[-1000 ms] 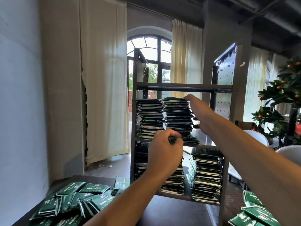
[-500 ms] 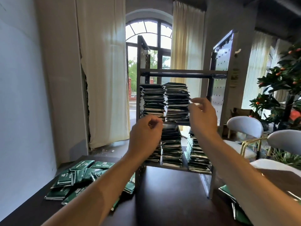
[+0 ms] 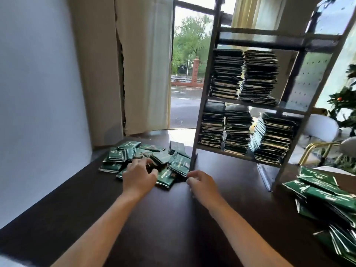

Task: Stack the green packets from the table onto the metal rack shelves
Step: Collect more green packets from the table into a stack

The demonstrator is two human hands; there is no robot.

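Loose green packets (image 3: 148,158) lie in a pile on the dark table (image 3: 173,224) left of the metal rack (image 3: 195,143). My left hand (image 3: 138,175) is on this pile, fingers and thumb curled round a green packet at its near edge. My right hand (image 3: 201,183) hovers just over the table beside the pile and the rack's left post, fingers loosely curled, holding nothing. The rack's middle shelf holds two tall packet stacks (image 3: 244,74). Its lower shelf holds three stacks (image 3: 227,128); the right one leans. The top shelf looks bare.
A second pile of green packets (image 3: 327,195) spreads over the table's right end. A white wall and curtains stand at the left, with a glass door behind. White chairs with gold legs (image 3: 317,149) and a potted plant (image 3: 344,101) are beyond the rack.
Both hands have dropped from the rack's shelves to the table. The left hand has landed on the left packet pile, and the view has tilted downward.
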